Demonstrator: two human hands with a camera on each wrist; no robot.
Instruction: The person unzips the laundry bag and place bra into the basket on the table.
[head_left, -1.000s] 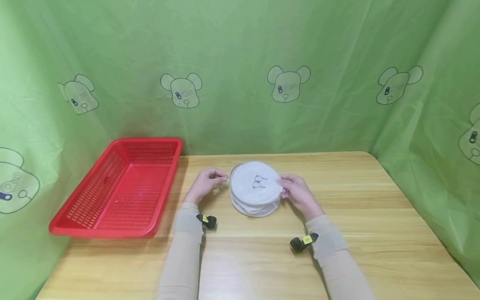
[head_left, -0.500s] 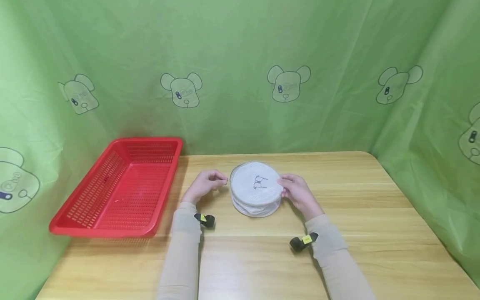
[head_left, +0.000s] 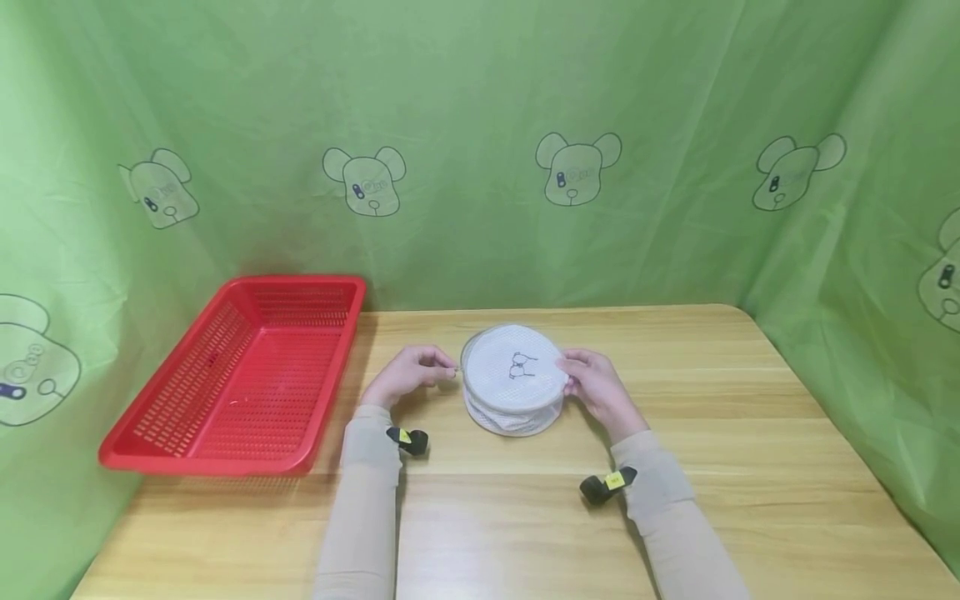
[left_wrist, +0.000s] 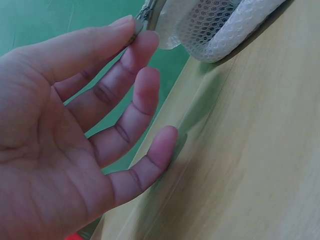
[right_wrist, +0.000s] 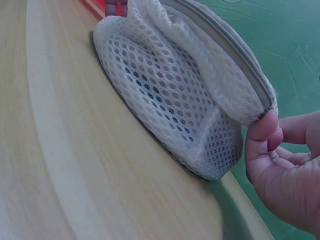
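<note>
A round white mesh laundry bag [head_left: 517, 371] stands on the table, its lid printed with a small line drawing. A grey zipper [right_wrist: 232, 40] runs round the top rim. At the bag's left side my left hand [head_left: 412, 372] pinches the zipper pull [left_wrist: 137, 30] between thumb and index finger, the other fingers loosely bent. On the opposite side my right hand [head_left: 597, 387] pinches the edge of the lid between thumb and fingers. Through the mesh in the right wrist view the side wall looks slack and creased; what lies inside cannot be made out.
A red plastic basket [head_left: 330, 417] with perforated walls stands at the left of the wooden table [head_left: 495, 525]. Green curtains [head_left: 465, 250] with bear-head prints hang behind and at both sides. Both wrists carry black strapped cameras.
My left hand has moved slightly toward the front along the bag's left rim with the zipper pull. The bag has shifted a little to the right. My right hand keeps its hold.
</note>
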